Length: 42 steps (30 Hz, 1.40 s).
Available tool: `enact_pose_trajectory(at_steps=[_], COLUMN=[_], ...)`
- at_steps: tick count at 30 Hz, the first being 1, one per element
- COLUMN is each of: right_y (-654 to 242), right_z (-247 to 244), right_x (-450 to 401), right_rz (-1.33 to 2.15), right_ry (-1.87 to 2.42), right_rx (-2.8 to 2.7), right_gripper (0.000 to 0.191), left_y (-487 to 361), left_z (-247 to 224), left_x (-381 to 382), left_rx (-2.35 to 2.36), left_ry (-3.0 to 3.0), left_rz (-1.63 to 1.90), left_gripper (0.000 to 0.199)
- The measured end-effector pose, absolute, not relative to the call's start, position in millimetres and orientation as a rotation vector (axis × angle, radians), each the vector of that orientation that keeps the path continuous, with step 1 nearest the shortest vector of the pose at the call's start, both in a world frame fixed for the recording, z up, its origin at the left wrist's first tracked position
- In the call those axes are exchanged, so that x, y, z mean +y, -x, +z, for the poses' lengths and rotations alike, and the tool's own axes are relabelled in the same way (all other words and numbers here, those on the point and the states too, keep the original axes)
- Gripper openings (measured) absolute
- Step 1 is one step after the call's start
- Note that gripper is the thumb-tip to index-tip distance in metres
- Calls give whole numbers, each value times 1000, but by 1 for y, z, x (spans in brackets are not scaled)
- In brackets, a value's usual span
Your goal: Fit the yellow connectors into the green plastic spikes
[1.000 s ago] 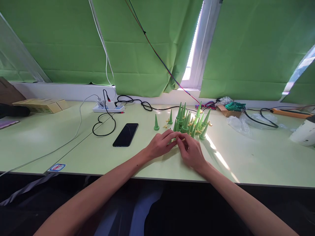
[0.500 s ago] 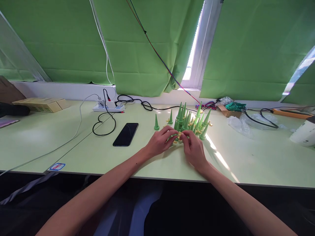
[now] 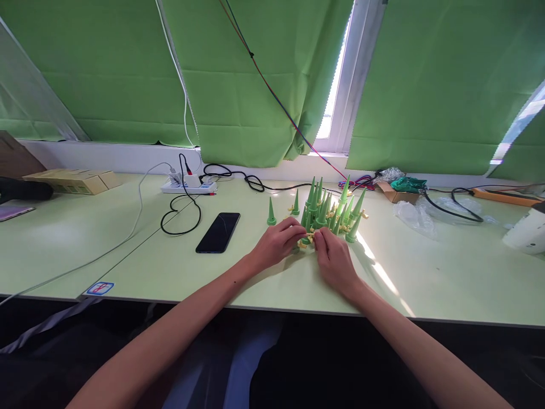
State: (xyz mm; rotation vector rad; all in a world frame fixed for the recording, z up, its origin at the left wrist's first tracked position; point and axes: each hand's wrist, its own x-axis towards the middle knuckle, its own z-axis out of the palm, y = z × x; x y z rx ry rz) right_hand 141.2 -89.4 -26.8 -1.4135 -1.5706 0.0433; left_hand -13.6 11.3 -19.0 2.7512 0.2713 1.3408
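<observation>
Several green cones (image 3: 321,211) stand close together on the pale green table (image 3: 255,287), with small yellow pieces among them. One green cone (image 3: 271,212) stands apart on the left. In front of the cluster, my left hand (image 3: 281,241) pinches one end of a small yellow piece (image 3: 309,234). Facing it, my right hand (image 3: 334,255) has thumb and fingers closed at the other end of that piece. Fingers partly hide the piece and the nearest cones.
Left of my hands lies a black phone (image 3: 218,233). Behind it are a power strip (image 3: 188,186) and looped cables. Crumpled clear plastic (image 3: 415,218) and a small cardboard box (image 3: 398,193) are at the right. A yellowish box (image 3: 74,181) sits far left.
My left fingers have shifted slightly left and my right fingers slightly right, so more of the gap between them shows. The cones stand as before.
</observation>
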Motion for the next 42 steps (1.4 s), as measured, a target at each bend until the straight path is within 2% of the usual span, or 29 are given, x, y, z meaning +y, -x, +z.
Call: enact_pose_trajectory(at_steps=[15,20,27,36,42], right_y=[-141,-141,-141,-142,-142], right_z=[-26,-26,-26,-28,-30], right_x=[-91,-91,-91,-89,-87], right_rz=[13,-8,-95,-114,-57], right_ry=[1429,1438,1403,1344,1332], right_rx=[-1531,-1516,-1509,-1532,-1497], right_gripper=[33,30,21,17,11], left_y=[14,12,12,10,9], left_z=[-12,-7,-6,-8,-6], left_x=[5,3,-1,1,4], left_rx=[439,688,763,751,822], left_ry=[-2579,-2320,-2328,-2281,-2057], left_rz=[1515,1215,774,712,852], left_gripper=[11,25,34,40,40])
